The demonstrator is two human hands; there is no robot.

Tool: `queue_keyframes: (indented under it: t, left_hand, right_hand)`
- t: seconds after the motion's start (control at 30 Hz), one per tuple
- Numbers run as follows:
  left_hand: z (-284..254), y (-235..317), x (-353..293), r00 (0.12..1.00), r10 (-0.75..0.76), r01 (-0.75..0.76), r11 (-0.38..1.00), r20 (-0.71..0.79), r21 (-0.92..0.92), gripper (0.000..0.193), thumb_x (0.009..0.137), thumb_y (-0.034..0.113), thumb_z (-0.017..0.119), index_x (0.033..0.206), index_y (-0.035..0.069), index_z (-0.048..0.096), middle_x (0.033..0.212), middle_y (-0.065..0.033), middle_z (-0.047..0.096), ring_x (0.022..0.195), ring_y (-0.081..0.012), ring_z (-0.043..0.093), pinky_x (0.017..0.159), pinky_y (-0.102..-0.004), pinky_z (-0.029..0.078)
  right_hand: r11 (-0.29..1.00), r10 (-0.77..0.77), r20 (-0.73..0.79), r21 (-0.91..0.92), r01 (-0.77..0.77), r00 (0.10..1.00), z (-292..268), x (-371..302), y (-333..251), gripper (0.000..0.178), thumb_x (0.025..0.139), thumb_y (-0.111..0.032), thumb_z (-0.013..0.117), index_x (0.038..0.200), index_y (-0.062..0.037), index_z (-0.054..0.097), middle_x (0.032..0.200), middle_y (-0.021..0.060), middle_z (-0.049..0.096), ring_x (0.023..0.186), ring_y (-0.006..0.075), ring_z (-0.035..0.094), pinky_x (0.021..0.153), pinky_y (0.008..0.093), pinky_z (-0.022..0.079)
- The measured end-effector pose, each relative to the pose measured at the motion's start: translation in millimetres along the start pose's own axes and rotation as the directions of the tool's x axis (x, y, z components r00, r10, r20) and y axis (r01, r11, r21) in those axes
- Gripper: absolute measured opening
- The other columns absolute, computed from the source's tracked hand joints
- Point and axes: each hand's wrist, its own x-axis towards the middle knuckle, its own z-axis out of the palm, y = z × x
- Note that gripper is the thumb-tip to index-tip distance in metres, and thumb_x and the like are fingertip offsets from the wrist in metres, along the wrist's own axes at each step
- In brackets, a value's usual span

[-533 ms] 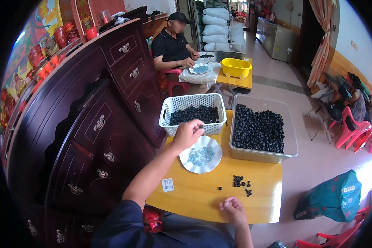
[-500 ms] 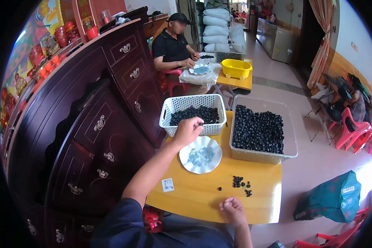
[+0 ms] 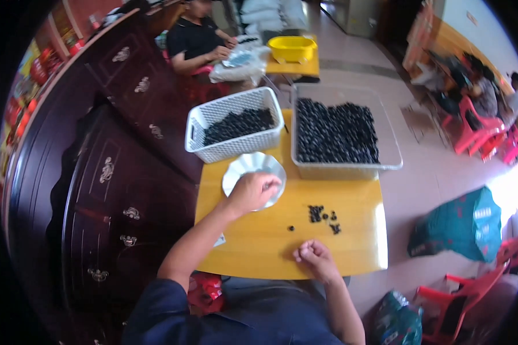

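My left hand [image 3: 253,191] is over the scalloped white plate [image 3: 234,171], its fingers curled together in a pinch. It covers most of the plate's middle, and whatever may be between the fingertips is hidden. Near the front edge of the yellow table [image 3: 253,250], my right hand [image 3: 317,259] is closed, thumb against fingers; I cannot make out anything in it. Just beyond it lies a small cluster of black ring-like pieces [image 3: 316,214], with a single black piece [image 3: 291,228] to their left.
Behind the plate stands a white perforated basket [image 3: 230,151] of black pieces. To its right is a clear bin [image 3: 335,172] heaped with more. A dark wooden cabinet [image 3: 132,190] flanks the left. Further back, a person [image 3: 193,43] works beside a yellow tub [image 3: 292,50]. A green bag [image 3: 460,224] rests at right.
My left hand has come back from the white basket to above the plate; the black piece at its fingertips no longer shows. The view has shifted. My right hand stays by the table's front edge.
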Motion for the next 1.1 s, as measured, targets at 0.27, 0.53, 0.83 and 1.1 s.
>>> queue_keyframes:
  t: [0.27, 0.53, 0.83, 1.1]
  left_hand:
    - [79, 30, -65, 0.998, -0.003, 0.003, 1.0, 0.06, 0.003, 0.022, 0.085, 0.01, 0.078, 0.105, 0.003, 0.073, 0.09, -0.014, 0.07, 0.069, -0.0242, 0.07, 0.064, -0.0358, 0.055]
    - [92, 27, -72, 0.997, 0.048, -0.054, 0.992, 0.059, 0.11, 0.014, 0.084, 0.011, 0.079, 0.095, 0.005, 0.073, 0.085, -0.0107, 0.069, 0.068, -0.0267, 0.069, 0.063, -0.0368, 0.055]
    - [93, 81, -75, 0.987, 0.109, -0.082, 0.973, 0.117, -0.216, 0.017, 0.083, 0.002, 0.077, 0.099, 0.003, 0.073, 0.08, -0.0073, 0.065, 0.063, -0.0174, 0.063, 0.058, -0.0308, 0.051]
    - [104, 86, -65, 0.946, 0.128, -0.021, 0.941, 0.299, -0.337, 0.026, 0.087, -0.004, 0.069, 0.112, 0.001, 0.074, 0.084, -0.005, 0.065, 0.07, -0.012, 0.064, 0.061, -0.0284, 0.052]
  right_hand:
    - [0.999, -0.032, 0.022, -0.037, 0.033, 0.999, -2, 2, 4, 0.012, 0.103, -0.016, 0.066, 0.106, -0.0061, 0.061, 0.098, 0.0055, 0.069, 0.087, 0.012, 0.062, 0.086, 0.0272, 0.051]
    - [0.999, -0.039, -0.052, -0.022, 0.038, 0.998, 1, -8, 2, 0.011, 0.106, -0.014, 0.062, 0.107, -0.0032, 0.062, 0.098, 0.0042, 0.069, 0.084, 0.0104, 0.06, 0.083, 0.025, 0.05]
    - [0.994, -0.077, -0.14, 0.062, 0.086, 0.987, -1, -17, 0, 0.02, 0.108, -0.023, 0.059, 0.115, -0.0039, 0.059, 0.096, 0.0025, 0.068, 0.084, 0.01, 0.064, 0.079, 0.0251, 0.053]
    - [0.986, -0.147, -0.201, 0.05, 0.16, 0.968, -6, -28, -6, 0.024, 0.107, -0.021, 0.059, 0.119, -0.0007, 0.063, 0.096, 0.0041, 0.067, 0.088, 0.0119, 0.062, 0.082, 0.0273, 0.051]
